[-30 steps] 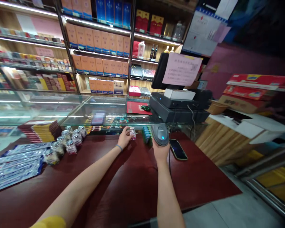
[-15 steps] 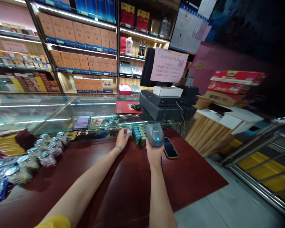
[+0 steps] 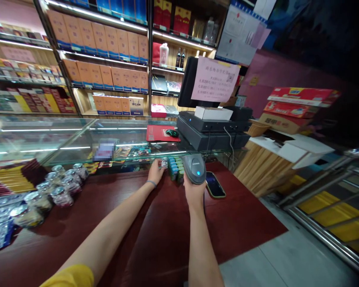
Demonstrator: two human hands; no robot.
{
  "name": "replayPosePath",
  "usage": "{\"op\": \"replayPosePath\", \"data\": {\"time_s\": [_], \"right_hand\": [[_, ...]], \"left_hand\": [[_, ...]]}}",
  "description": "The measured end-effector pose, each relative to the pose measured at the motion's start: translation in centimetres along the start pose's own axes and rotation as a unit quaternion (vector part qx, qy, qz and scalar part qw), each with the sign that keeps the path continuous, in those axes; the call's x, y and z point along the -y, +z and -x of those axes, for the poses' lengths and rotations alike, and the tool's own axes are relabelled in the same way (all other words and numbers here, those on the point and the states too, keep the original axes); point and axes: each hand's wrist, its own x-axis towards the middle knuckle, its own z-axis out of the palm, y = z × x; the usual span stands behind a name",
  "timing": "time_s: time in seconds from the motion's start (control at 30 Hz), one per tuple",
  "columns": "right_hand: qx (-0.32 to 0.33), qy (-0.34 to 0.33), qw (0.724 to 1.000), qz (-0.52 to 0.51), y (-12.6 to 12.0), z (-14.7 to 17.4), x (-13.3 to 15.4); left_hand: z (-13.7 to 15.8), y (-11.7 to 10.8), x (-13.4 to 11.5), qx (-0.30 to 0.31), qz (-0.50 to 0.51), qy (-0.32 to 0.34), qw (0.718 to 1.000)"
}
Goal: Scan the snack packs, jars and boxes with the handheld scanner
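My right hand (image 3: 194,191) is wrapped round the handle of a grey barcode scanner (image 3: 194,167), its blue light lit on top. At the far side of the red-brown counter, my left hand (image 3: 155,172) grips a small jar (image 3: 164,162) with a silvery lid. Just right of that jar stand rows of small blue and green containers (image 3: 175,168); the scanner partly hides them. A smartphone (image 3: 215,185) lies face up beside the scanner. More lidded glass jars (image 3: 62,196) stand grouped on the counter at the left.
Behind the red-brown counter (image 3: 242,223) runs a glass display case (image 3: 125,133). A monitor (image 3: 187,85) and black till (image 3: 209,137) stand on it, with a mouse (image 3: 171,132) nearby. Packets (image 3: 10,179) lie far left. A metal railing (image 3: 320,223) is at the right.
The view has shifted slightly. Both hands stay almost in place, the left still at the small jar and the right still holding the scanner.
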Motion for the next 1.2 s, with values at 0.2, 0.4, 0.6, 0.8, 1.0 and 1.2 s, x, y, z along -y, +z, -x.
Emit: {"op": "replayPosePath", "data": {"time_s": [0.2, 0.4, 0.6, 0.8, 1.0, 1.2], "right_hand": [[-0.053, 0.008, 0.999, -0.008, 0.4, 0.0, 1.5], [-0.033, -0.02, 0.999, -0.003, 1.3, 0.9, 2.0], [0.046, -0.03, 0.998, 0.002, 2.9, 2.7, 2.5], [0.117, -0.083, 0.99, -0.001, 4.5, 4.8, 3.4], [0.197, -0.136, 0.97, 0.035, 5.8, 7.1, 5.0], [0.293, -0.2, 0.931, 0.083, 6.5, 9.4, 7.5]], "left_hand": [[1.7, -3.0, -0.6, -0.02, 0.059, -0.032, 0.998], [5.6, -12.0, -2.9, -0.083, 0.049, 0.023, 0.995], [9.9, -22.1, -4.2, -0.176, -0.042, 0.041, 0.983], [13.4, -29.4, -3.5, -0.267, -0.097, 0.042, 0.958], [15.8, -32.7, -1.7, -0.311, -0.164, 0.057, 0.934], [16.4, -32.4, -0.7, -0.239, -0.219, 0.044, 0.945]]}}
